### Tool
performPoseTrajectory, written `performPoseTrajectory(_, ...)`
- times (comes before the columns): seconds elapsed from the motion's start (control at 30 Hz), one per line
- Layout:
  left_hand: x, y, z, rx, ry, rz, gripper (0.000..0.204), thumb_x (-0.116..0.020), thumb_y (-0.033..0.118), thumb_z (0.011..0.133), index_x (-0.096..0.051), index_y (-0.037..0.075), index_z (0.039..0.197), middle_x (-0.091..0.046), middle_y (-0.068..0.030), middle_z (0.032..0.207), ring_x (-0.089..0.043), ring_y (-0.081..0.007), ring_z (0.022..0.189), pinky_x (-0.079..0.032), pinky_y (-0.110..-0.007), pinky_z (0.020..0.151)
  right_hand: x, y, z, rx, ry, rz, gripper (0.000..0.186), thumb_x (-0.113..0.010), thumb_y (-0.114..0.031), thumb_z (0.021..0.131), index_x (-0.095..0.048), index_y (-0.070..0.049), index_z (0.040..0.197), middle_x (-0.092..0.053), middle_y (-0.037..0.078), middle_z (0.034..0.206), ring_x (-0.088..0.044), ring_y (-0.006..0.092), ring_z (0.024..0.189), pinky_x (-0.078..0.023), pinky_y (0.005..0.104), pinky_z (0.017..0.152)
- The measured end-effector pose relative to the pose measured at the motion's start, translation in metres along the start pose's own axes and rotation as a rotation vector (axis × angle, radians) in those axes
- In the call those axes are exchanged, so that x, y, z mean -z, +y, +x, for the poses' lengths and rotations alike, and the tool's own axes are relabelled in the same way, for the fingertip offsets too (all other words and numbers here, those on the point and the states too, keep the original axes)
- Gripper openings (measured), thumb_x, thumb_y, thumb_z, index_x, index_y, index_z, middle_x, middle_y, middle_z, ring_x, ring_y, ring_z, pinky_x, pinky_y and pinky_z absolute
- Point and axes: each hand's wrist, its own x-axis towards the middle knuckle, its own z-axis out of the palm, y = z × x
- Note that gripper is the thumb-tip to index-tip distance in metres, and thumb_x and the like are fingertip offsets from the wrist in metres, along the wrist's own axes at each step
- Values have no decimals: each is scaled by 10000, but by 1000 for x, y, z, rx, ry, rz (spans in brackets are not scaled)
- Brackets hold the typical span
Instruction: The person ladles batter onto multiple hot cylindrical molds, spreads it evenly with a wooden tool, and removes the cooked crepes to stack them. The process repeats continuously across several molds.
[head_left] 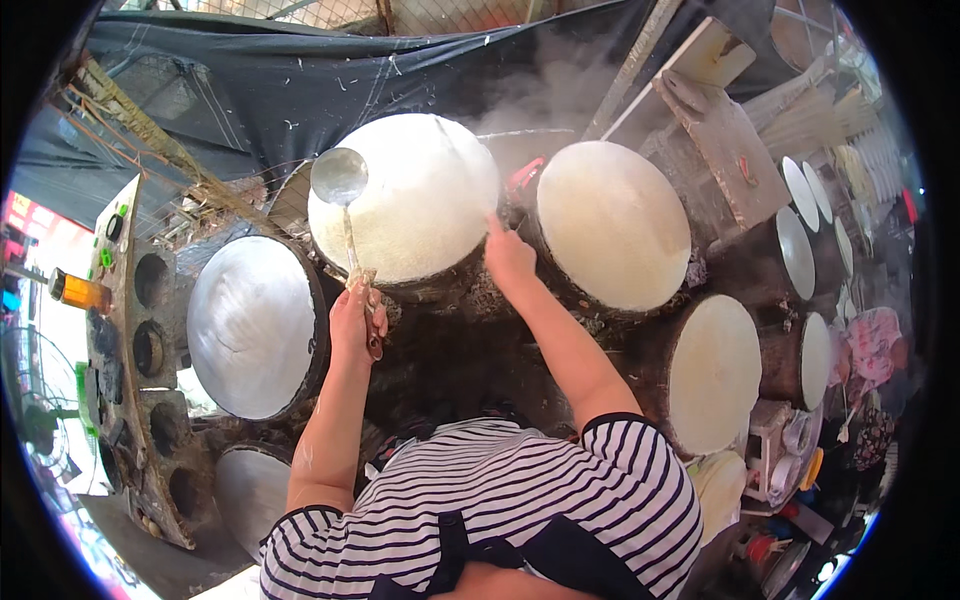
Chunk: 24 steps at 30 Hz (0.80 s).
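Gripping ladle (341, 177) in left hand (356, 320), fingers curled round handle; long axis points away, bowl over left edge of white-covered pan (420, 205) ahead. Right hand (510, 260) nearer pan, index finger extended at lower-right rim.

The ladle (339, 177) is dull-shining metal; the silver disc (250, 330) looks like smooth, scuffed metal. The blocks (156, 322) resemble rough, matt concrete, the tarp (270, 80) creased plastic, the shirt (500, 470) matt cloth.

No legible lettering, labels, brands, numbers or signs on anything in view.
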Motion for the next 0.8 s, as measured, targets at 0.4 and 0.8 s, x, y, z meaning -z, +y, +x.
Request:
performPoseTrajectory(0.4,10,-5,4,-78,97,245,190,-490,235,926,-480,53,876,-469,-9,666,-450,-96,453,-369,-237,360,-17,-2,29,433,4,-75,409,-471,-146,846,-448,-151,1254,-625,178,797,-620,332,697,-489,455,613)
performPoseTrajectory(0.8,35,-28,85,-571,186,1348,403,-539,179,856,-481,-80,1159,-607,-267,761,-611,-396,722,-471,-431,660,-86,-35,-93,-42,-41,981,463,-435,-154,914,-351,-134,1370,-496,74,640,-476,178,526,-391,311,458)
